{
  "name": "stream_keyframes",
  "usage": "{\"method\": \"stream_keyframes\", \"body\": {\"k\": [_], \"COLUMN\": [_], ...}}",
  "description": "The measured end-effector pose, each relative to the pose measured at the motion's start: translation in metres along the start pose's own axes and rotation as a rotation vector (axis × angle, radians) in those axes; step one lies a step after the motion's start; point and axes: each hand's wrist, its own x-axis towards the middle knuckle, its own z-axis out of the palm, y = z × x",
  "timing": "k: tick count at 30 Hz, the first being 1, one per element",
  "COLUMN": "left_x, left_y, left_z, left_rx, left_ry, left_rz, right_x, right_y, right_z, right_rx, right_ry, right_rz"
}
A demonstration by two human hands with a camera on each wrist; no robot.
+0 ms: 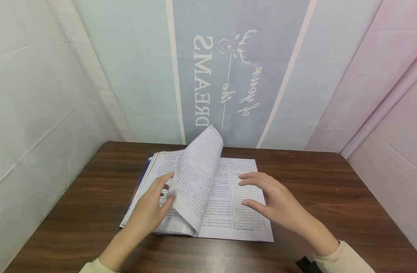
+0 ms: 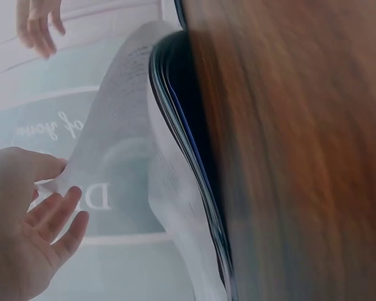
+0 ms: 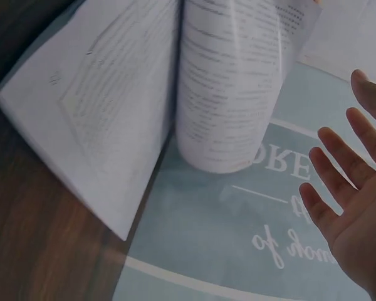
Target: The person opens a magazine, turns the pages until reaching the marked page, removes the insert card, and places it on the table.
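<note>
Brown wooden table | raised page of open book pinched by left hand (right hand relaxed, empty) | seemingly mid-turn; page probably to be laid leftward

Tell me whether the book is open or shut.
Open: the book lies spread on the wood-grain table, the left hand pinching a lifted page.
</note>
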Motion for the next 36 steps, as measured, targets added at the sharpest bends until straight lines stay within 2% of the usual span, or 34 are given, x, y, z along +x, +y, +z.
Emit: {"method": "stream_keyframes", "body": {"k": [5, 12, 23, 28, 36], "left_x": [-0.007, -0.015, -0.026, -0.031, -0.043], "left_y": [-0.01, -0.022, -0.034, -0.042, -0.056], "left_z": [-0.006, -0.014, -0.023, -0.03, -0.038], "left_rx": [0.024, 0.061, 0.092, 0.115, 0.184], "left_ry": [-0.032, -0.056, -0.138, -0.19, -0.268], "left_rz": [-0.033, -0.058, -0.187, -0.208, -0.21], "right_x": [-0.011, -0.026, -0.052, -0.062, -0.077], "right_y": [0.009, 0.022, 0.041, 0.047, 0.056], "right_z": [0.003, 0.006, 0.01, 0.01, 0.011], "right_rx": [-0.024, -0.028, -0.086, -0.096, -0.12], "right_ry": [-0.033, -0.144, -0.194, -0.248, -0.29], "right_rz": [0.026, 0.135, 0.159, 0.189, 0.152]}}
